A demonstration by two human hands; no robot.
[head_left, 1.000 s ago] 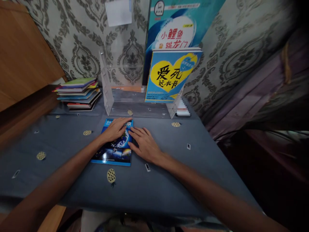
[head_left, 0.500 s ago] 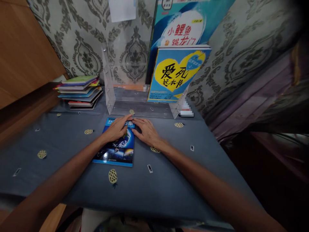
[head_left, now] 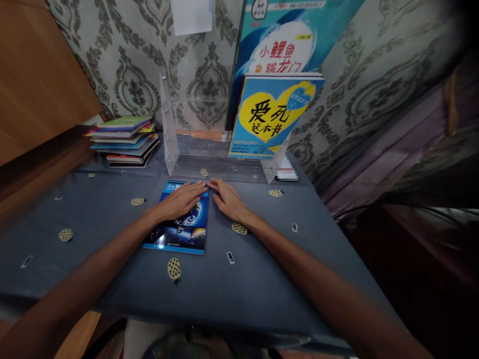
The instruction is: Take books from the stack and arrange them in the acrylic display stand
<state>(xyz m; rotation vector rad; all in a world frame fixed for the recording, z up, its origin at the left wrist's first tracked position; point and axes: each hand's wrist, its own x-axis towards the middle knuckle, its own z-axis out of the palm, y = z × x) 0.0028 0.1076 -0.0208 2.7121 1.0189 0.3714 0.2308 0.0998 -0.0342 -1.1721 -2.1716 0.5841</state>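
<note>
A blue book [head_left: 192, 234] with space pictures on its cover lies flat on the table. My left hand [head_left: 180, 202] rests on the upper part of the cover, fingers stretched out, hiding part of the title and the globe picture. Beside the book's upper right corner is my right hand [head_left: 227, 200], its fingers extended and palm down. Its fingertips are close to the corner; whether they touch it I cannot tell. Just behind the book stands a clear acrylic rack [head_left: 170, 149], holding a blue and yellow book [head_left: 275, 117] and a taller teal book [head_left: 277, 32] on its right side.
A stack of books [head_left: 125, 142] sits at the back left, by a wooden panel [head_left: 45, 85]. The table [head_left: 123, 279] has a grey-blue cloth with pineapple prints. A pixelated item [head_left: 287, 169] is right of the rack. A curtain [head_left: 381, 144] hangs at the right.
My left hand has flattened more over the cover and its thumb has drawn in. My right hand has moved slightly right, with more room between the hands. The book stays in place.
</note>
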